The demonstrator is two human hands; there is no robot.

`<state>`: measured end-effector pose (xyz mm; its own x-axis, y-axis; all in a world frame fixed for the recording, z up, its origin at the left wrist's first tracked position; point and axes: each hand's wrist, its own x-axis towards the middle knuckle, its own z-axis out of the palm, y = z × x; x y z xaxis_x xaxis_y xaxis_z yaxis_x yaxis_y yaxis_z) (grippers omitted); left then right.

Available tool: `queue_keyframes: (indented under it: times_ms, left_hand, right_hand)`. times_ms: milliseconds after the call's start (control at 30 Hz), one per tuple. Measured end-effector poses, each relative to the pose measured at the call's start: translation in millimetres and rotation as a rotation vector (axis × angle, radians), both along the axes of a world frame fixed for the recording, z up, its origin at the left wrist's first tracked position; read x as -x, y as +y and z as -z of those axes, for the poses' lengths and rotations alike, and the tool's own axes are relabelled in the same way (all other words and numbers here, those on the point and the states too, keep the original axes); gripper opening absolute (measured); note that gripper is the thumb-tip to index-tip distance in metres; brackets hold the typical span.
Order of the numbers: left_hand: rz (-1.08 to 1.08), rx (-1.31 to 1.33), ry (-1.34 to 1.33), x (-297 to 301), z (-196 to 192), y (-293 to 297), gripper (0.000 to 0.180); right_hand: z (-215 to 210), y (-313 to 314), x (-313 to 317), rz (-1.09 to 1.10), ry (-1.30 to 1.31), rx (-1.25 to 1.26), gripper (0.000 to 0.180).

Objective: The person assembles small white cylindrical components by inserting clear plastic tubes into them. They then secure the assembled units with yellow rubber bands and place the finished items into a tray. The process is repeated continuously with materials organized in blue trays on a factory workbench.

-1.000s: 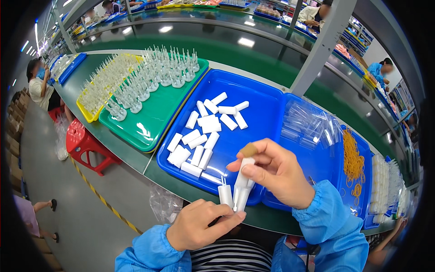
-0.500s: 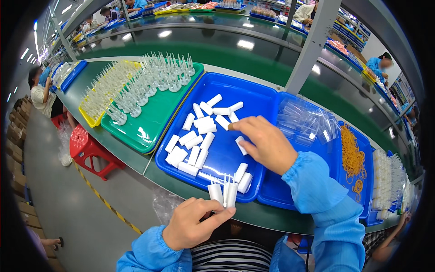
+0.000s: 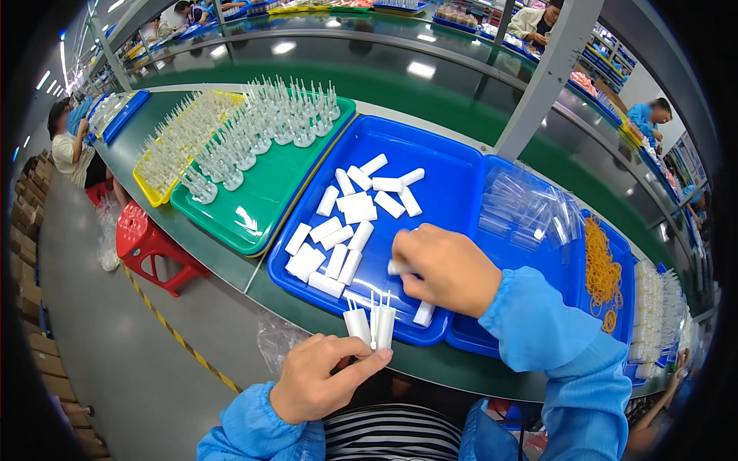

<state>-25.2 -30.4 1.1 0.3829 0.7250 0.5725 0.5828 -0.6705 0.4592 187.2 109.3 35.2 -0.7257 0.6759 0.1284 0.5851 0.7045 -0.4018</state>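
Note:
My left hand (image 3: 323,378) is closed on a small bundle of white plastic pieces (image 3: 357,326), pinched between thumb and fingers at the near edge of a blue tray (image 3: 442,173). Thin white rods stick up from the bundle. Over the tray's right part, my right hand (image 3: 453,270) has its fingers curled in a pinch. A white block (image 3: 397,267) shows at those fingertips, largely covered by them. Another white block (image 3: 423,313) lies just below this hand. Several loose white blocks (image 3: 355,209) are scattered across the left half of the tray.
To the left, green (image 3: 231,219) and yellow (image 3: 154,190) trays carry clear upright stemmed parts. On the right are a blue tray of clear plastic sleeves (image 3: 530,207), orange rubber bands (image 3: 602,261) and bundled white parts (image 3: 649,307). A metal post (image 3: 538,84) rises behind the trays.
My right hand has come down and nearer, its fingers closing on a white block. My left hand still holds its bundle, shifted slightly left in the view.

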Motion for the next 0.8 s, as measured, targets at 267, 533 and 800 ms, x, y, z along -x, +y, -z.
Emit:
queue_keyframes:
  times_ms: [267,533,800]
  left_hand:
    - [0.028,-0.030,0.028,-10.6,-5.2,8.0,0.032]
    - [0.040,-0.063,0.035,-23.2,-9.2,12.3,0.029]
    - [0.160,-0.022,0.100,-31.7,-25.6,3.4,0.037]
  right_hand:
    - [-34.2,-53.7,5.0,0.094,0.480,0.631,0.035]
    - [-40.6,-69.0,-12.3,0.104,0.487,0.689,0.033]
    - [-25.5,-59.3,-25.6,0.376,0.732,0.514,0.023]
